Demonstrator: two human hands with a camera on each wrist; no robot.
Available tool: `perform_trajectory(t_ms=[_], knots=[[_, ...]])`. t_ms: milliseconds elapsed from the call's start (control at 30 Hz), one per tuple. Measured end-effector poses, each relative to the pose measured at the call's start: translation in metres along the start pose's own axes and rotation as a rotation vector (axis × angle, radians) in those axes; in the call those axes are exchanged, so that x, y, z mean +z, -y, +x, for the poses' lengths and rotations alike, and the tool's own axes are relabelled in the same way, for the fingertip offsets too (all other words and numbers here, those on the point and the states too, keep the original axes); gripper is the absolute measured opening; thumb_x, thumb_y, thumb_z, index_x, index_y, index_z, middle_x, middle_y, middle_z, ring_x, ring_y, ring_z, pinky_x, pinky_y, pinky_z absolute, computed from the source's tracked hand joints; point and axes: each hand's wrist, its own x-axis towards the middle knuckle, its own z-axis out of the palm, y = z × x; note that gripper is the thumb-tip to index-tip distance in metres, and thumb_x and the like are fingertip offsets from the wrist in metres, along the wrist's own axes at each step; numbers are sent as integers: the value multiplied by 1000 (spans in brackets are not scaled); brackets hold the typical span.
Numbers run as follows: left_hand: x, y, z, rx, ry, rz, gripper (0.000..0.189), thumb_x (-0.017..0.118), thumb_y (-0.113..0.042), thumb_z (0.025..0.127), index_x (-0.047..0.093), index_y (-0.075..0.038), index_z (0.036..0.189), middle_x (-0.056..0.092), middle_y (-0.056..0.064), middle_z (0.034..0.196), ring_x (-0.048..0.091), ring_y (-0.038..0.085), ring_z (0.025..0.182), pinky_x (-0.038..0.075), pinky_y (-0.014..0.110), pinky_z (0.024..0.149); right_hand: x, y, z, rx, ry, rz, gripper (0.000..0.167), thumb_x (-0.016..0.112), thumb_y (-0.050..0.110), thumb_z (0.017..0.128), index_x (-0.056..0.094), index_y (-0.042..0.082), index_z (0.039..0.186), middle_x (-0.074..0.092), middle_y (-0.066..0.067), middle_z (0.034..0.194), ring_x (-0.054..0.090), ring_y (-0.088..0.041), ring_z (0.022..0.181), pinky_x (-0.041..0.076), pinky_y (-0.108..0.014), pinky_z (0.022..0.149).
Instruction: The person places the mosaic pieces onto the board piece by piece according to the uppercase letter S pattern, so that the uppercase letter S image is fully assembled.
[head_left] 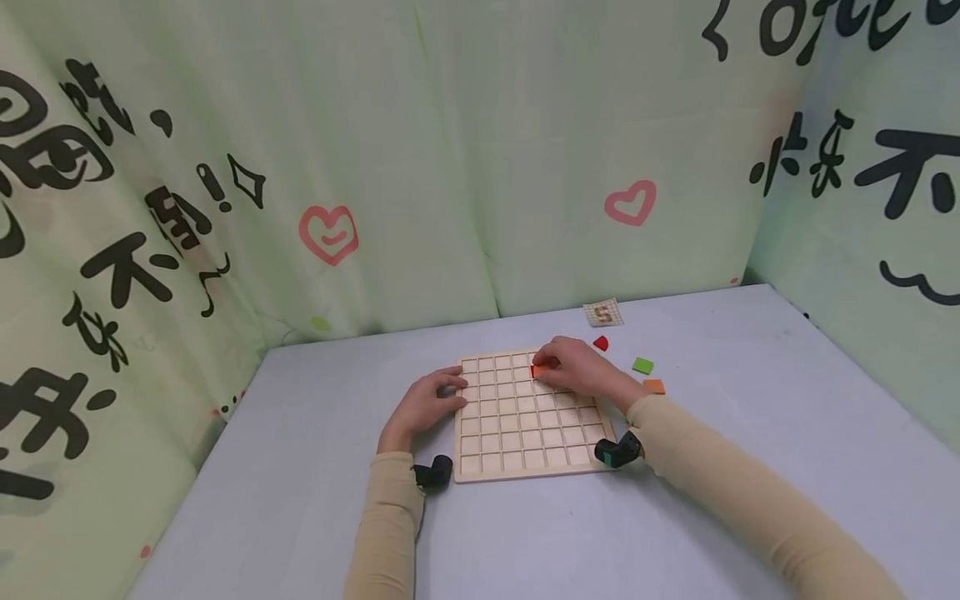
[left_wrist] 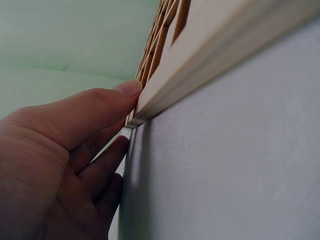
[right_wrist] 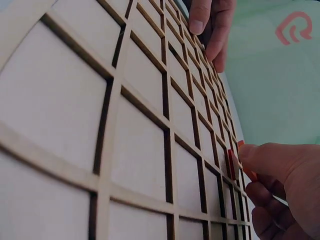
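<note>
A light wooden grid board [head_left: 491, 437] with square cells lies on the table. My left hand [head_left: 426, 407] rests at its left edge; in the left wrist view the thumb [left_wrist: 131, 88] touches the frame, with the other fingers loosely extended beside it. Over the far part of the board, my right hand [head_left: 581, 367] pinches a small orange piece [head_left: 539, 372] between thumb and fingers. In the right wrist view the orange piece [right_wrist: 249, 171] is partly hidden by the thumb, and a red piece [right_wrist: 232, 165] stands next to it in the grid.
Right of the board lie a red piece [head_left: 601, 342], a green tile [head_left: 642, 366] and an orange tile [head_left: 655, 387]. A small patterned card [head_left: 603, 313] is near the table's back edge. Printed curtains [head_left: 450, 208] hang behind and at both sides of the white table [head_left: 300, 467].
</note>
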Motion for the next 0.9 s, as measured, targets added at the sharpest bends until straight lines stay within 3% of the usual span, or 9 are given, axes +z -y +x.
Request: perform_trajectory(t_ms=[433, 733, 900], knots=[[1, 0, -1, 0, -2, -7, 30, 72, -13, 91, 71, -4, 120, 51, 7, 153, 37, 32, 147, 31, 51, 121, 15, 15, 19, -41, 33, -4, 25, 68, 13, 95, 71, 1, 116, 66, -9, 103, 56, -19, 90, 50, -34, 82], [0, -2, -1, 15, -12, -6, 29, 72, -12, 90, 71, -3, 118, 52, 8, 151, 39, 32, 147, 31, 49, 121, 17, 15, 21, -31, 25, -40, 31, 67, 14, 95, 68, -1, 122, 66, -13, 108, 60, -23, 95, 53, -40, 88], [-1, -3, -2, 11, -11, -14, 29, 72, -11, 90, 71, -3, 118, 52, 9, 151, 38, 32, 147, 31, 50, 121, 16, 14, 21, -27, 23, -45, 26, 67, 16, 96, 71, 0, 117, 67, -12, 107, 59, -24, 95, 52, -41, 87]])
